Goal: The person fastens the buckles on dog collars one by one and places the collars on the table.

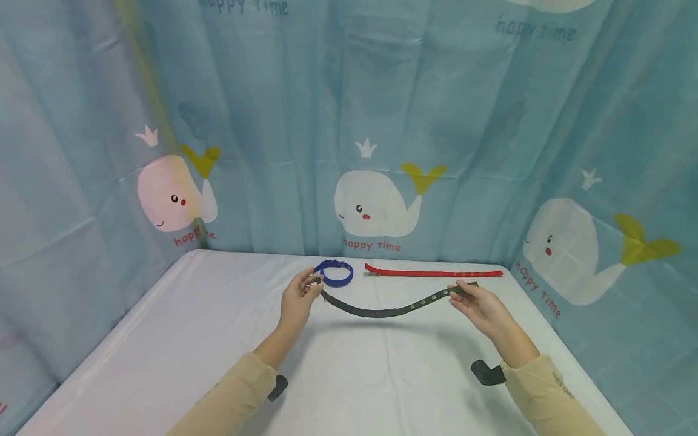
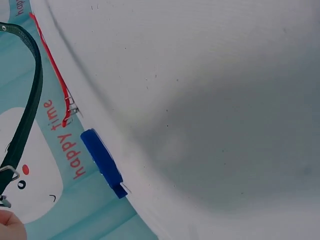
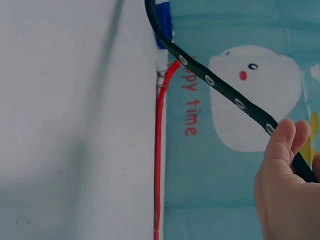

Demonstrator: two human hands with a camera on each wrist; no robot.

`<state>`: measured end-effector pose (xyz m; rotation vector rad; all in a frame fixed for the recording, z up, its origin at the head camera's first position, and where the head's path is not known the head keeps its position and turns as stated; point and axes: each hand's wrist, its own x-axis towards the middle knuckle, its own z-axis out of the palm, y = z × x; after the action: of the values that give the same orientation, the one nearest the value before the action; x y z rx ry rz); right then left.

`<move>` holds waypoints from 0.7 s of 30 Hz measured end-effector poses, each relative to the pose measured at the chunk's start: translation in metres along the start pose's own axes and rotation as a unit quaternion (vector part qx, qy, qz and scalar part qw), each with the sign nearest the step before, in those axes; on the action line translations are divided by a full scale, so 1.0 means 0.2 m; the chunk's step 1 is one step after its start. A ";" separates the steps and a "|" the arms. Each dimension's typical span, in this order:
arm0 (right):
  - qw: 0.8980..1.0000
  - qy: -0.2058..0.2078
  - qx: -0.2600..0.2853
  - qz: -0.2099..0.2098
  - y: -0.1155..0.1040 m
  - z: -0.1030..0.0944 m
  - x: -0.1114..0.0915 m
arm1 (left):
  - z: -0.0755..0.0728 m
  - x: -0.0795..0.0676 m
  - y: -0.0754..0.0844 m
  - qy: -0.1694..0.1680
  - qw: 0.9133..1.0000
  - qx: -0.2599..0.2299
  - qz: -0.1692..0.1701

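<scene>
A dark green collar [image 1: 376, 313] with metal eyelets sags in a curve between both hands, above the table. My left hand [image 1: 299, 293] pinches its buckle end. Near the other end, past the row of eyelets, my right hand [image 1: 484, 307] pinches the strap, and the tip sticks out beyond the fingers. In the left wrist view only a bit of the left hand [image 2: 11, 229] shows, by the metal buckle [image 2: 9, 172]. The right wrist view shows the right hand [image 3: 287, 185] at the eyeleted part of the collar [image 3: 225, 89].
Behind the left hand a blue collar [image 1: 338, 283] lies closed into a ring on the white table [image 1: 376, 375]. A red collar [image 1: 431, 274] is laid out straight along the back edge, its buckle to the left. Blue whale-print curtains [image 1: 305, 181] enclose the table.
</scene>
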<state>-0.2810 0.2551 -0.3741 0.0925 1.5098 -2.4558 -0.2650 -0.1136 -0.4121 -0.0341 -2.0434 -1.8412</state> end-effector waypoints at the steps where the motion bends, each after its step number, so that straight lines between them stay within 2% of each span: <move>1: 1.000 -0.002 0.003 -0.002 0.00 0.00 0.00 | 0.00 0.00 0.00 0.006 1.000 0.000 0.001; 6: 1.000 0.000 0.003 -0.012 0.02 0.02 0.00 | -0.01 -0.01 0.00 0.030 1.000 0.006 0.002; 10: 1.000 0.009 -0.006 -0.017 0.04 0.05 0.00 | -0.01 -0.02 0.01 0.029 0.999 -0.038 -0.011; 14: 1.000 0.023 0.000 -0.015 0.05 0.09 -0.01 | -0.01 -0.02 0.04 0.044 0.996 -0.069 -0.040; 17: 0.999 0.030 0.003 -0.015 0.05 0.13 -0.01 | 0.00 -0.03 0.07 0.056 0.993 -0.087 -0.057; 21: 0.999 0.032 0.000 -0.018 0.06 0.16 0.00 | 0.00 -0.03 0.09 0.049 0.986 -0.140 -0.071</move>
<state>-0.2746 0.2222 -0.3698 0.1474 1.5518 -2.5036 -0.2541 -0.1097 -0.3976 0.1253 -1.7488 -2.1592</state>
